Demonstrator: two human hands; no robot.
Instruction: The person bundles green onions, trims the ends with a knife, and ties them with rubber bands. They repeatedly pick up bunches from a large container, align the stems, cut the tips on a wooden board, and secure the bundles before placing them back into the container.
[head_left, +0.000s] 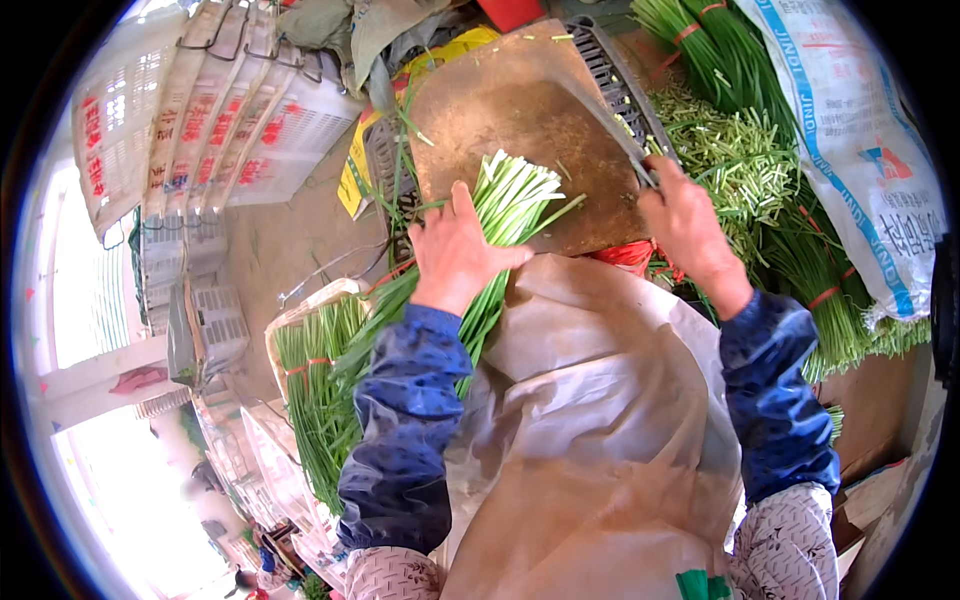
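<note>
A bunch of garlic chives (517, 191) lies on a brown board (487, 97), its pale cut ends towards the middle of the board and its leaves trailing back towards my lap. My left hand (457, 251) holds it down, with the thumb across the stalks and the fingers along the left side. At the board's right edge my right hand (686, 214) grips a knife. The knife's blade (607, 116), partly blurred, points up and away over the board, apart from the bunch. What shows of the knife's handle is mostly covered by my fingers.
Banded chive bunches (806, 292) and a heap of cut stalk ends (742, 165) lie on the right beside a white woven sack (862, 142). On the left are a container of chives (311, 382) and stacked white crates (217, 120). A stained apron (600, 390) covers my lap.
</note>
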